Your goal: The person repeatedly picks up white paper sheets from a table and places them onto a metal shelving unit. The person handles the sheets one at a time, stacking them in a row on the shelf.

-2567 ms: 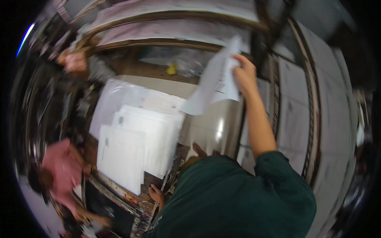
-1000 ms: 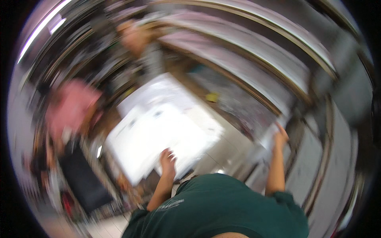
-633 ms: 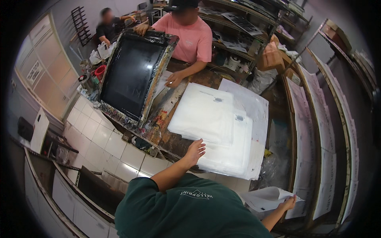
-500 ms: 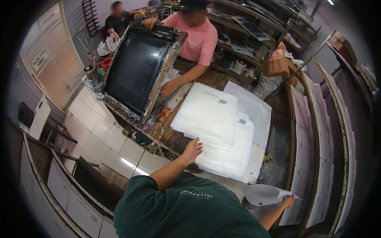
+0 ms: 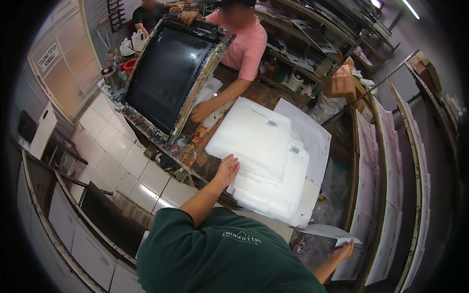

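Observation:
My left hand (image 5: 228,170) is at the near left edge of a stack of thin white sheets (image 5: 249,141), with its fingers stretched out and nothing in it. A small dark oval mark shows near the far corner of the top sheet. A second white stack (image 5: 273,195) lies partly under the first, to the right. Off to the lower right, my right hand (image 5: 346,250) pinches the edge of a single white sheet (image 5: 325,231), which hangs curved beside the drying rack.
A co-worker in pink (image 5: 244,49) holds up a black-meshed printing screen (image 5: 168,78) on the paint-stained table (image 5: 198,156). Racks with white sheets (image 5: 364,171) stand at right; more racks (image 5: 73,234) are at lower left. Another person (image 5: 149,19) is at the back.
The sheet in my right hand has dropped lower and flattened toward the rack. My view has shifted slightly. The co-worker's screen has moved little.

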A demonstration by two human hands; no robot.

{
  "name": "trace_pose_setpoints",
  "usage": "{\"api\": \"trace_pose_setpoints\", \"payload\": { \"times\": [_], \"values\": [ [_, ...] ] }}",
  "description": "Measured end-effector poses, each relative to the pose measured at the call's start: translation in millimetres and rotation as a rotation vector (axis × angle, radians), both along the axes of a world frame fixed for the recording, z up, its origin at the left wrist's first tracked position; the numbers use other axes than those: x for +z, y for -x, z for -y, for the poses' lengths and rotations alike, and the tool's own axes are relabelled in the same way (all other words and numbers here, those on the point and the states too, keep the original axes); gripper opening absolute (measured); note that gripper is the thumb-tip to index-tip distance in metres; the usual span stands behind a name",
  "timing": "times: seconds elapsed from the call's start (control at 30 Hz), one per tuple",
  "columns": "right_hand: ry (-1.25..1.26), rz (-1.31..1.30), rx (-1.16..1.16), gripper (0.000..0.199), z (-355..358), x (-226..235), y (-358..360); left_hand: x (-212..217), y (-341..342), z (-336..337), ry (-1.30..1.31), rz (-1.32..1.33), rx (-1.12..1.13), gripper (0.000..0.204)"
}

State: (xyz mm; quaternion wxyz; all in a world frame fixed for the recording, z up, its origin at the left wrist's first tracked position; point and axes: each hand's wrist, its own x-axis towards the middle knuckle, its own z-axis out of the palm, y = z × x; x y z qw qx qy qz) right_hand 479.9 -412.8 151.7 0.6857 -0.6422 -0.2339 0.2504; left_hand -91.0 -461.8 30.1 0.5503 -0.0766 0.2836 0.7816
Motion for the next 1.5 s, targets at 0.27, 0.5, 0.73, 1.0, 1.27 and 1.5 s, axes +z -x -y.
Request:
{"api": "trace_pose_setpoints", "payload": {
  "times": [0.27, 0.5, 0.73, 1.0, 1.27, 1.5],
  "values": [
    [-0.019, -0.025, -0.048, 0.032, 23, 29, 11, -8, 30, -74, -0.126, 0.09, 0.201, 0.061],
    [-0.016, 0.073, -0.092, 0.033, 46, 52, 21, -47, 7, -135, 0.04, 0.173, 0.263, 0.044],
    [0.272, 0.571, 0.066, 0.034, 92, 105, -17, 4, -112, -172, 0.001, -0.317, -0.059, 0.03],
    [0.697, 0.687, 0.155, 0.048, 181, 327, -24, 154, -222, -91, -0.235, -0.475, -0.438, 0.053],
    [0.805, 0.661, -0.661, 0.032, 538, 379, -65, 174, -299, -44, -0.328, -0.343, -0.779, 0.051],
    [1.301, 1.205, -0.736, 0.044, 787, 253, -84, 199, -331, -18, -0.315, -0.276, -1.022, 0.049]
  ]
}}
